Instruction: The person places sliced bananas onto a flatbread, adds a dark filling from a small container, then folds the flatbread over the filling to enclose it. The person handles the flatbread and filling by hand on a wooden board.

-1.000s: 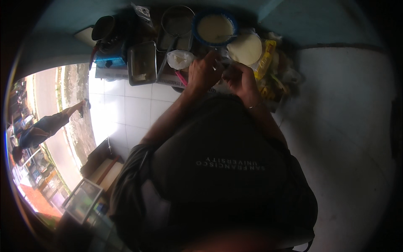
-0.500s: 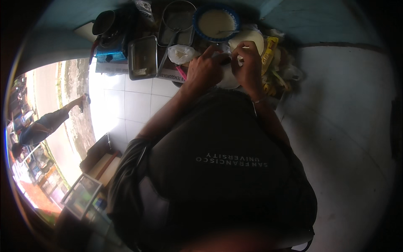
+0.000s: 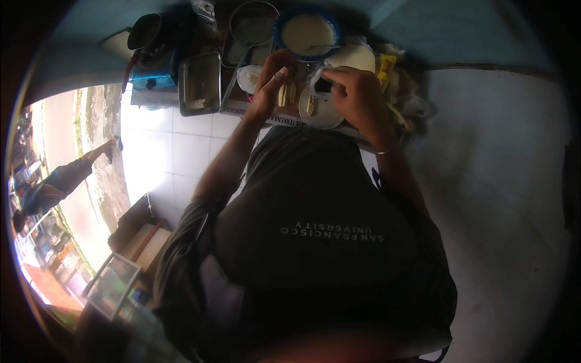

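My right hand (image 3: 358,100) pinches a clear plastic bag (image 3: 316,80) above a pale round plate (image 3: 324,116). A dark patch shows beside the bag; I cannot make out what it is. On the plate lies a peeled banana piece (image 3: 311,106). My left hand (image 3: 270,86) is raised to the left of the bag, thumb and fingers apart, with nothing visible in it. Several pale banana pieces (image 3: 287,95) lie between my hands, partly hidden by the left one. Left of that hand is a white plastic bag (image 3: 247,78).
Behind my hands stands a blue-rimmed bowl of pale batter (image 3: 307,35) with a spoon. A metal tray (image 3: 200,85), a round strainer (image 3: 254,24) and a blue stove with a pan (image 3: 151,80) stand left. Yellow packaging (image 3: 386,68) lies right. Outside, a person (image 3: 57,184) is visible.
My hands have moved apart, the left one leftward with its fingers opening. Banana pieces and the plate between them now show. The plastic bag now shows clearly at my right hand.
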The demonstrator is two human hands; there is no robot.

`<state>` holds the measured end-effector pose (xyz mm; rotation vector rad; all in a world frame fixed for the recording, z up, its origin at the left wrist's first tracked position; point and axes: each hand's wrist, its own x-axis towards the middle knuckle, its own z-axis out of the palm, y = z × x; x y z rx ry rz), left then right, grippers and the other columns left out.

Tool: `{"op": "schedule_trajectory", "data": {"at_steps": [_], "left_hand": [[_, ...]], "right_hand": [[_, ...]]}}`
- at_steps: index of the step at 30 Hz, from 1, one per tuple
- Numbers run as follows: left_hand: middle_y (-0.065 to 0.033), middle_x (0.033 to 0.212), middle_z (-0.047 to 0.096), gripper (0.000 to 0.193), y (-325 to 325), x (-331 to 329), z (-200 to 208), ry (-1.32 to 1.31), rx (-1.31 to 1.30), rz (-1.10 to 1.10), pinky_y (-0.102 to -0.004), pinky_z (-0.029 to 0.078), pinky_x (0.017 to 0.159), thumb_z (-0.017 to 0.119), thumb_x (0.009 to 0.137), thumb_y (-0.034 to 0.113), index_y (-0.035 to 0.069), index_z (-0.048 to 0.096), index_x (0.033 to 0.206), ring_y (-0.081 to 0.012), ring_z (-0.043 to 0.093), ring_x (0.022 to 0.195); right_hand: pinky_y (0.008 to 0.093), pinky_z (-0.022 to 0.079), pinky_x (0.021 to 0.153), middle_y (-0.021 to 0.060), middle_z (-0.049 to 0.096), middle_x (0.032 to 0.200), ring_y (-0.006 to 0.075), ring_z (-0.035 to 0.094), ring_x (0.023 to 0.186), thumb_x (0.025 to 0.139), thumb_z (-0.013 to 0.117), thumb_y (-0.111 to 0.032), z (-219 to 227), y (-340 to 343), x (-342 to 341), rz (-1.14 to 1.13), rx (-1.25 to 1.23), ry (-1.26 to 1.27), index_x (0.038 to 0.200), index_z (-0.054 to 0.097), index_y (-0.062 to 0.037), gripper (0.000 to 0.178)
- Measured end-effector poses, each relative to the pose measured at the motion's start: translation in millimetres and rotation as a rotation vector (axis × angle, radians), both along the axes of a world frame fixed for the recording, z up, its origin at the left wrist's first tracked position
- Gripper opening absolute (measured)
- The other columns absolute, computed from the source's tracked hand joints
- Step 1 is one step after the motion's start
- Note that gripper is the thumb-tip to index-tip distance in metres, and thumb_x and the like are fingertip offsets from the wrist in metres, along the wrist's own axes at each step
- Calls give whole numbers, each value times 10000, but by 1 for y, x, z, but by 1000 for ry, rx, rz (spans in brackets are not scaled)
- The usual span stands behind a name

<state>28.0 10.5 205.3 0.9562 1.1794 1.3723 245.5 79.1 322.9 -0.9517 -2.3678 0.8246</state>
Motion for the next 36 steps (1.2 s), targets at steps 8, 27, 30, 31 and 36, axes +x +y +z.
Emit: {"op": "schedule_trajectory", "data": {"at_steps": [8,27,30,31,36], "left_hand": [[-93,1382,665,639,-2,50,-91,-1092,-328,-234,-558,552,978,441,1071,662,177,577,1464,-338,636,1272],[-89,1234,699,466,5,37,-74,-865,-213,-96,-450,575,819,567,1049,454,104,580,1357,-244,689,1101],[-106,1264,683,494,8,36,-81,-830,-196,-105,-472,560,886,557,1055,470,99,560,1381,-269,677,1143],[-121,1287,676,515,7,36,-83,-823,-191,-113,-484,544,946,533,1064,484,83,558,1387,-286,669,1171],[-143,1335,655,528,3,36,-86,-826,-281,-124,-515,504,1035,515,1073,493,78,562,1395,-310,641,1236]], "right_hand": [[466,595,845,202,740,1062,393,726,963,870,648,19,-5,-6,-7,46,36,-77,1183,738,25,326],[472,575,828,233,742,986,418,723,936,933,654,6,-2,-2,-28,-33,62,-138,1063,734,46,158],[461,575,805,231,747,972,416,729,910,919,671,-3,-16,9,-32,33,69,-37,1050,745,38,155],[453,577,794,228,748,954,417,730,895,913,680,-6,-20,12,-32,35,65,-40,1047,748,33,155],[493,571,828,219,737,909,436,720,902,905,724,-106,-27,7,-25,-33,-188,-145,1013,769,-9,151]]}}
